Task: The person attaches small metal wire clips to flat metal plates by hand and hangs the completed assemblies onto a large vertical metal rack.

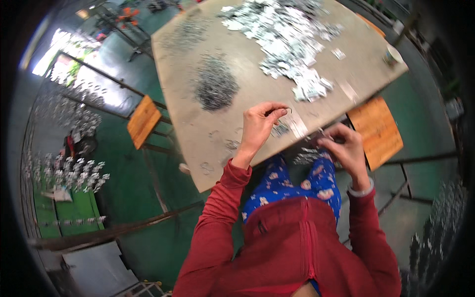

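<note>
My left hand (257, 126) is over the near part of the table, thumb and forefinger pinched on a thin bent metal wire piece (290, 110). To its right, just past the table edge and above my lap, my right hand (346, 148) has its fingers drawn together. Motion blurs its fingertips, and I cannot make out what is in them. A cluster of small shiny metal pieces (306, 156) shows below that hand. Under my left hand lie a few small wire pieces (281, 129) beside a clear flat strip (298, 124).
A dark heap of thin wire pieces (216, 84) and a large spread of small whitish flat pieces (292, 49) cover parts of the table (247, 74). A cup (392, 55) stands at the right corner. Wooden stools (144, 122) flank the table; racks of hanging metal parts (74, 173) stand left.
</note>
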### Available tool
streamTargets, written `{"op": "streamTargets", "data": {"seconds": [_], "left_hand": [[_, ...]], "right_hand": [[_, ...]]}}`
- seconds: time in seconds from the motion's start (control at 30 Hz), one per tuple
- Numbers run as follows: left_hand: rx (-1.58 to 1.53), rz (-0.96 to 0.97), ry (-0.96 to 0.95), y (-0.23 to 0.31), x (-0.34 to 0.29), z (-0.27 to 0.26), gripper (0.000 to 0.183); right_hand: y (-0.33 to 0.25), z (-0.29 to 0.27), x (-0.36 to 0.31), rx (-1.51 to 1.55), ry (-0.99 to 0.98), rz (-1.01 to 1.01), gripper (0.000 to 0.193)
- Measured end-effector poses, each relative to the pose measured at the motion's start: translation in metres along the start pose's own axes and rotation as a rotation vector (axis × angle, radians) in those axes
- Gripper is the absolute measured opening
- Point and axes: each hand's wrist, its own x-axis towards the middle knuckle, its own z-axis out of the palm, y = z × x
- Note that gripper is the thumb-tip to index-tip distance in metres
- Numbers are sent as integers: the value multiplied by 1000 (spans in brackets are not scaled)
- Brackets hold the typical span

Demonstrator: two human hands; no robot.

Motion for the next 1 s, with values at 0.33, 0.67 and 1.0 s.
{"op": "streamTargets", "data": {"seconds": [0.33,0.67,1.0], "left_hand": [[-375,-274,-201,10,-46,55,11],[-505,-456,-240,2,-47,57,15],[-288,-123,-143,13,-65,74,5]], "right_hand": [[20,5,-15,100,-8,123,8],[22,10,-18,66,30,11,8],[35,-20,-6,170,-118,-43,15]]}}
